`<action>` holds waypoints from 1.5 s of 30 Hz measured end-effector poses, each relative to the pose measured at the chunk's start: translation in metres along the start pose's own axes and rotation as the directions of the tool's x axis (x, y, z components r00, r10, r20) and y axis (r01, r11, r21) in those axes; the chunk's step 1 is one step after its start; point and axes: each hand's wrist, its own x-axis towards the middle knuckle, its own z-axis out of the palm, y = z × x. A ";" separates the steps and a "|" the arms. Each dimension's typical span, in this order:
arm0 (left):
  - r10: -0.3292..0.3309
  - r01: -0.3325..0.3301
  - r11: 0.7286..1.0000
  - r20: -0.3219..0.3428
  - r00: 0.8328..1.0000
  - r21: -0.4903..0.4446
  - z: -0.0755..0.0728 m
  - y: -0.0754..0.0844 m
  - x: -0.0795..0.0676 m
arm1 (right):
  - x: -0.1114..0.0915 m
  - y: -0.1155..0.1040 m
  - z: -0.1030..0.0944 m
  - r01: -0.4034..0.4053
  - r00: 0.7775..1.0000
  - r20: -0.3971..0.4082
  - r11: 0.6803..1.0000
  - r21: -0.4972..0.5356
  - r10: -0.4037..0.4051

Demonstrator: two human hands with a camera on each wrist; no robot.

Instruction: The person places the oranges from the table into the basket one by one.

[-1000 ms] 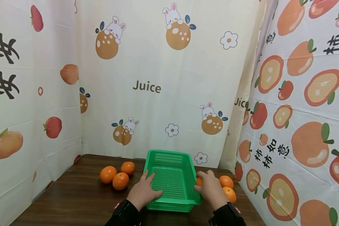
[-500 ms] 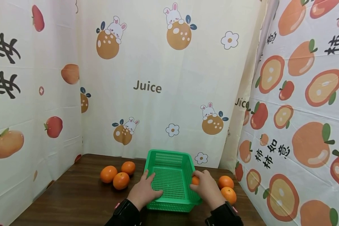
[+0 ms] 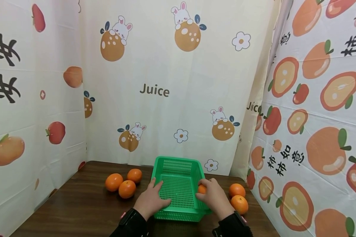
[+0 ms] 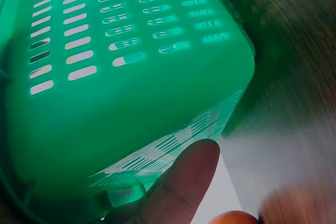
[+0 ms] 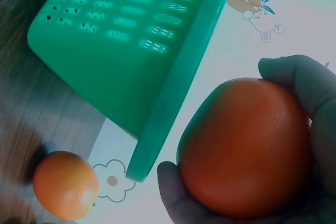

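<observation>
A green plastic basket (image 3: 178, 215) with slotted walls stands on the table. My left hand (image 3: 151, 201) rests at its near left corner, fingers spread and fairly straight. In the left wrist view one finger (image 4: 184, 177) lies along the basket's outer wall (image 4: 131, 114); the thumb is hidden there. My right hand (image 3: 215, 199) holds an orange (image 3: 201, 189) at the basket's right rim. Close up in the right wrist view, fingers and thumb curl round this orange (image 5: 247, 148), beside the green rim (image 5: 178, 87).
Two more oranges (image 3: 237, 190) (image 3: 239, 204) lie right of the basket. A group of three oranges (image 3: 127, 189) sits on the left of the dark wooden table (image 3: 77, 204). Printed cloths (image 3: 166, 108) hang behind and on both sides.
My right hand has moved left with the orange, away from the two oranges beside it and over to the basket's right rim. My left hand has stayed in place.
</observation>
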 end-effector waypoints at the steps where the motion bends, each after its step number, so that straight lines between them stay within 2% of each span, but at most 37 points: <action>1: -0.001 0.001 1.000 -0.001 1.000 0.005 0.000 0.000 0.000 | 0.000 -0.001 0.000 0.002 1.000 -0.001 1.000 -0.003 -0.002; 11: 0.004 -0.004 1.000 -0.001 1.000 0.010 0.001 -0.001 0.001 | -0.002 -0.004 0.002 0.009 1.000 -0.012 1.000 -0.018 -0.009; 20: 0.002 -0.002 1.000 -0.010 1.000 0.012 0.001 -0.001 0.002 | -0.001 -0.005 0.005 -0.005 1.000 0.013 1.000 0.012 0.005; 35: -0.004 0.004 1.000 -0.005 1.000 0.017 -0.001 0.001 0.002 | 0.002 -0.011 0.009 -0.011 0.999 0.049 1.000 0.003 0.011; 39: -0.005 0.005 1.000 -0.003 1.000 0.017 0.000 0.000 0.003 | 0.001 -0.012 0.010 0.008 0.998 0.058 1.000 -0.009 -0.007; 45: 0.003 -0.003 1.000 -0.008 1.000 0.022 0.001 -0.002 0.002 | 0.001 -0.011 0.014 0.090 0.993 0.083 0.995 -0.037 -0.087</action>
